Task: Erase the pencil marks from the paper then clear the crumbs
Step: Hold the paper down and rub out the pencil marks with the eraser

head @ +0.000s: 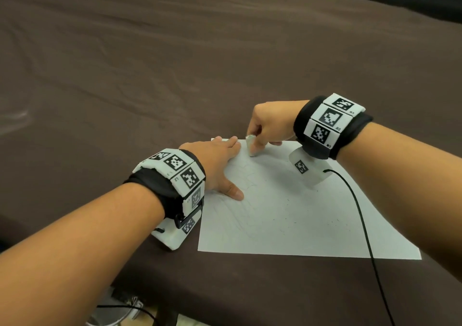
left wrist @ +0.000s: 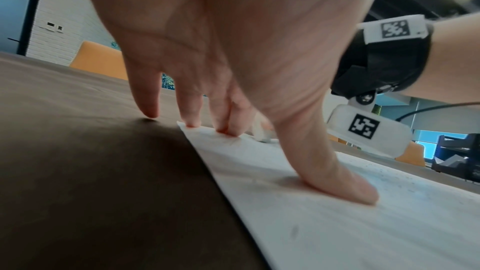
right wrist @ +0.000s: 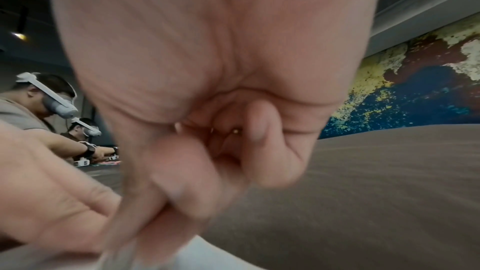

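A white sheet of paper [head: 295, 215] with faint pencil lines lies on the brown tablecloth [head: 175, 63]. My left hand [head: 220, 160] lies flat on the sheet's left edge, fingers straight and thumb spread, pressing it down; the left wrist view shows its fingertips [left wrist: 192, 122] on the paper [left wrist: 311, 223]. My right hand [head: 267, 128] pinches a white eraser [head: 251, 145] and holds its lower end on the sheet near the far left corner. Small dark eraser crumbs [head: 335, 222] dot the sheet's right half. In the right wrist view the curled fingers [right wrist: 182, 182] are blurred.
A black cable [head: 362, 220] runs from my right wrist band across the sheet's right side and off the near table edge. Other people with headsets [right wrist: 57, 104] sit at a far table. Orange chairs [left wrist: 98, 59] stand beyond the table.
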{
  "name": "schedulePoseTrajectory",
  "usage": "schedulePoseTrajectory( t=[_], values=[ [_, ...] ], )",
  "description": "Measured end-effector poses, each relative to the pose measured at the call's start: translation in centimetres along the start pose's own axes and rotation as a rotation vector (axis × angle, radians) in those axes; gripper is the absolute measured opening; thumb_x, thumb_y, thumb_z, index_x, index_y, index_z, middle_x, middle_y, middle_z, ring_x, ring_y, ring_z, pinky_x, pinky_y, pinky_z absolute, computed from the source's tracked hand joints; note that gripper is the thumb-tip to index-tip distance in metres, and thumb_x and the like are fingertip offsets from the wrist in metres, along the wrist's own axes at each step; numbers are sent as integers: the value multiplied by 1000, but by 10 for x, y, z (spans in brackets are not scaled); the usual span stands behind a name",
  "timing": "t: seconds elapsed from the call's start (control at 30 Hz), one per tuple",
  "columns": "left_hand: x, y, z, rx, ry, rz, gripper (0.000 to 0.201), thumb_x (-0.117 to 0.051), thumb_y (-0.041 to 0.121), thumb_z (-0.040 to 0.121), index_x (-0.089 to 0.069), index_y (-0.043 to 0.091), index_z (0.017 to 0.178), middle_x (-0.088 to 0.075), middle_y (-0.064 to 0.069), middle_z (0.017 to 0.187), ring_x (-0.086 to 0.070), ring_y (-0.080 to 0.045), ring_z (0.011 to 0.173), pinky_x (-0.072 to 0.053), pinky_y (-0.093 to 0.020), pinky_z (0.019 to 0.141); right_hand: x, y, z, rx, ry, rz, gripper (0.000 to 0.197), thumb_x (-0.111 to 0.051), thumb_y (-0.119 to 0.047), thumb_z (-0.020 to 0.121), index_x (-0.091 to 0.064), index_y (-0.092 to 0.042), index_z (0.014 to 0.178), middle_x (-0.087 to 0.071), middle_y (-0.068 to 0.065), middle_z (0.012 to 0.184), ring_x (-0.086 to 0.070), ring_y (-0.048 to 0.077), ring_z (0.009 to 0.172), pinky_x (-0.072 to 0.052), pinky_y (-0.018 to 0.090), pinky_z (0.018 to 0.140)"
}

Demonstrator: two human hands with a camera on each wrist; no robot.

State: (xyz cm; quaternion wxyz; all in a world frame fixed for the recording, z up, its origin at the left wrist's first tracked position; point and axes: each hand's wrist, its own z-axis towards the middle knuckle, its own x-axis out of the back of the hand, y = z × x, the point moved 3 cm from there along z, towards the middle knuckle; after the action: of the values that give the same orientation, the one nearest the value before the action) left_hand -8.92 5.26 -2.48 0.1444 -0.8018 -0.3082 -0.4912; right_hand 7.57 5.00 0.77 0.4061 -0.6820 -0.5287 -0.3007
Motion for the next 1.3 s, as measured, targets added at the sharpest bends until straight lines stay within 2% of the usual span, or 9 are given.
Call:
schedulePoseTrajectory(
  t=[0.1, 0.27, 0.33, 0.47, 0.63, 0.8, 0.97, 1.1, 1.3],
  values=[
    [0, 1, 0, -8, -5, 6, 121, -64, 78, 69, 3, 29, 157, 6, 18, 163, -2, -11, 152, -26, -46, 117, 0, -3, 0, 4, 35, -11, 5, -76, -29, 85, -81, -27, 86, -65, 0, 61, -55, 21, 60, -51, 31, 61],
    [2, 2, 0, -5, -17, 15, 123, -64, 77, 70, 5, 25, 157, 7, 15, 164, -1, -12, 152, -23, -43, 118, 4, -1, 10, -12, 179, 49, 14, -70, -22, 86, -82, -28, 83, -76, -1, 79, -67, 20, 71, -62, 42, 80],
    [1, 1, 1, -1, -13, 12, 123, -64, 77, 70, 5, 24, 157, 8, 14, 164, -1, -11, 151, -22, -41, 118, 4, -3, 10, 4, 176, 43, 13, -69, -25, 85, -82, -27, 83, -76, 0, 80, -69, 25, 78, -62, 41, 77],
    [0, 1, 1, 0, -3, 9, 123, -63, 79, 69, 5, 26, 157, 7, 15, 164, -2, -11, 151, -22, -42, 119, -2, -10, 3, 34, 69, -21, 6, -75, -28, 85, -80, -26, 88, -68, 8, 67, -54, 19, 56, -50, 29, 57],
    [1, 1, 1, 0, -7, 16, 124, -63, 79, 69, 5, 26, 157, 8, 15, 164, -2, -11, 151, -21, -41, 119, 1, -8, 6, 16, 204, 34, 11, -71, -24, 86, -81, -25, 84, -77, 5, 85, -70, 29, 88, -62, 44, 78],
    [-1, 1, 2, -6, 8, 10, 124, -63, 80, 67, 3, 27, 158, 7, 16, 164, -4, -11, 151, -23, -42, 118, -6, -10, -2, 48, 71, -22, 8, -74, -29, 87, -81, -27, 92, -71, 5, 70, -58, 18, 62, -57, 36, 70],
    [-1, 1, 2, 4, -4, 21, 123, -63, 80, 68, 4, 27, 157, 8, 15, 164, -3, -11, 151, -23, -43, 119, -1, -1, 1, 20, 232, 63, 17, -66, -24, 90, -82, -24, 85, -76, 2, 82, -67, 22, 79, -60, 38, 76],
    [-1, 1, 2, 2, 6, 10, 123, -64, 79, 68, 2, 27, 158, 7, 16, 164, -4, -10, 151, -23, -42, 117, -6, -4, -7, 19, 27, 1, 10, -75, -33, 87, -81, -25, 88, -63, 1, 57, -51, 15, 56, -49, 31, 65],
    [0, 2, 1, 6, -7, 13, 122, -63, 78, 69, 4, 27, 158, 9, 16, 164, -2, -10, 151, -21, -40, 118, -6, -5, -5, 23, 176, 54, 10, -73, -25, 88, -82, -22, 88, -71, -8, 73, -66, 22, 80, -59, 38, 75]
  ],
)
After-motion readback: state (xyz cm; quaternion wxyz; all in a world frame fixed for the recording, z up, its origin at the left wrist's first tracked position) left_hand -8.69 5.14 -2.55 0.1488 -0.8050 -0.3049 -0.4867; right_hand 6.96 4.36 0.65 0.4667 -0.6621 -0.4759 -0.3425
